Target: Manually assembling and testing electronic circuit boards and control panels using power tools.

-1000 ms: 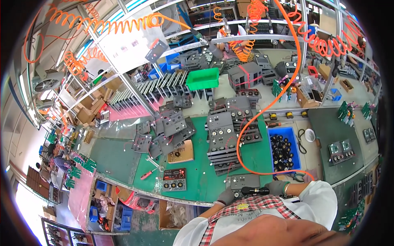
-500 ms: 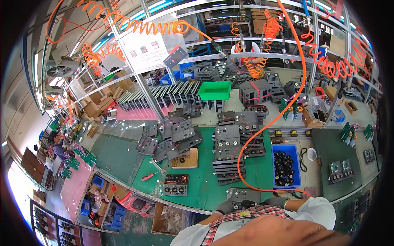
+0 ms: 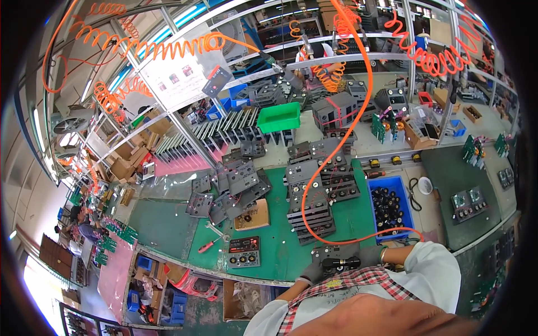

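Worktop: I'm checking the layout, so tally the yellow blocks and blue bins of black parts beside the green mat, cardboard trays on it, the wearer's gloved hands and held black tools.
Yellow blocks: 3
Blue bins of black parts: 1
Cardboard trays: 1
Gloved hands (left hand, right hand): 2
Held black tools: 1
Total: 8

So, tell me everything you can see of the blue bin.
The blue bin is rectangular, open-topped and looks like plastic. It rests upright just right of the green mat, long sides running away from the person. A jumble of small black parts covers most of its floor. The orange hose passes over its near end; whether they touch is unclear. No hand is on it.
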